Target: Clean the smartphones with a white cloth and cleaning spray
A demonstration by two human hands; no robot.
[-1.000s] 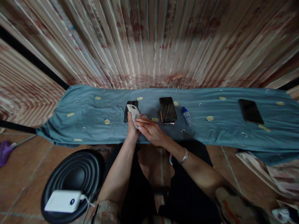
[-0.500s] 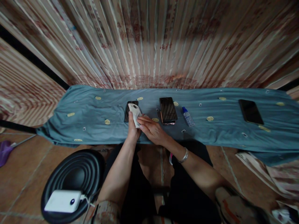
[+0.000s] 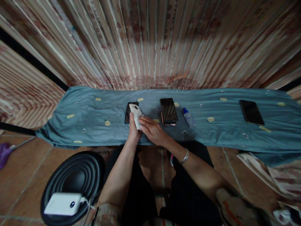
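A: Item one, hands?
B: Left hand [image 3: 133, 131] clamped on a white oval device with a dark lens spot [image 3: 135, 113], raised just above the teal patterned cloth over the desk [image 3: 89, 125]. Right hand [image 3: 154, 131] half-closed, fingertips pinching a small pale cloth [image 3: 140, 117] to the device's side.

A: Item two, surroundings?
B: Small black phone [image 3: 128, 110] directly under the device; stack of dark glossy phones [image 3: 168, 111] just beside the right hand; small clear bottle with blue cap [image 3: 188, 117] near that; single black phone [image 3: 251, 112] well apart, far right.

A: Risks?
B: Probably slippage: the grip looks light, so a hard rub could knock the device onto the black phone. A sweeping right hand might nudge the stack or tip the bottle.
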